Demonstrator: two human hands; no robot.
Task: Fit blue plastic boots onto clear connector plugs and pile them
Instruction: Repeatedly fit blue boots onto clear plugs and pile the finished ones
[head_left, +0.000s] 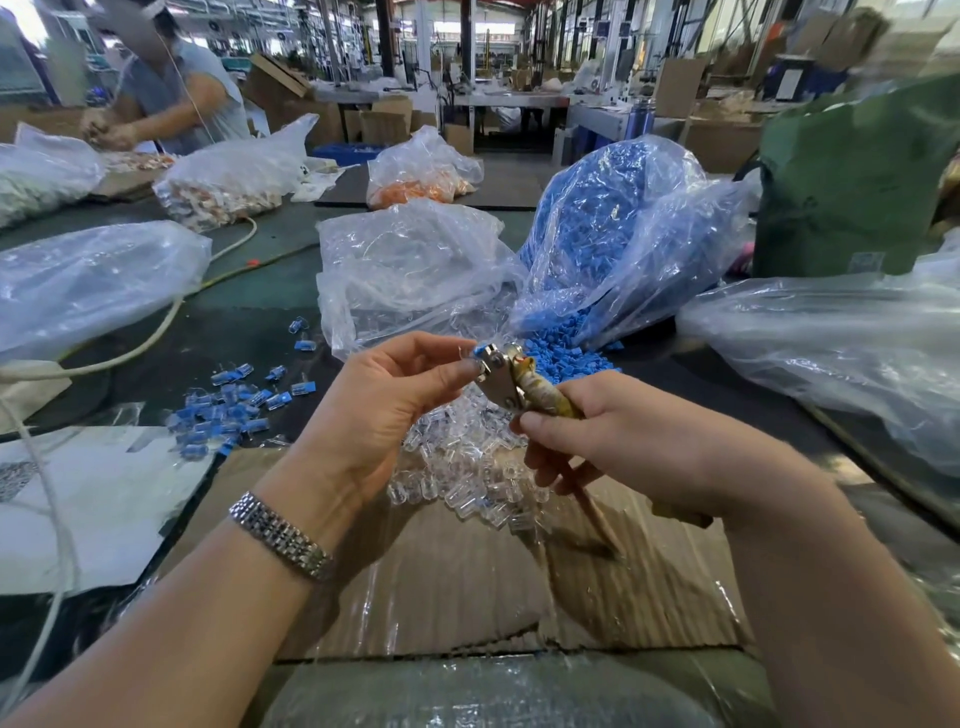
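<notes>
Far left: a person (171, 88) works at the surface (260, 312) behind bags of mixed parts (228, 182).
Left bag: a clear bag (88, 280) lies on its side, with a white cord (156, 332) curving past it.
Finished pile: plugs with blue boots (228, 410) lie scattered on the surface, left of the hands, beside white paper (104, 499).
Left hand: the left hand (379, 410), a metal watch (283, 535) on its wrist, is raised over the cardboard (441, 582); its fingers (441, 364) pinch a plug and boot (480, 349) held against the head of the tool.
Clear plugs: a bag of plugs (410, 275) stands in the middle, and loose plugs (467, 467) spill from it onto the cardboard, under both hands.
Tool: metal pliers (501, 379) with taped handles point up and left, touching the held piece.
Right hand: the right hand (613, 441) has its fingers (550, 428) curled round the handles.
Blue boots: a bag of boots (613, 228) stands right of centre, with loose boots (566, 353) spilling out near the tool.
Right: a clear bag (841, 343) lies near; a green sack (857, 182) stands behind it.
</notes>
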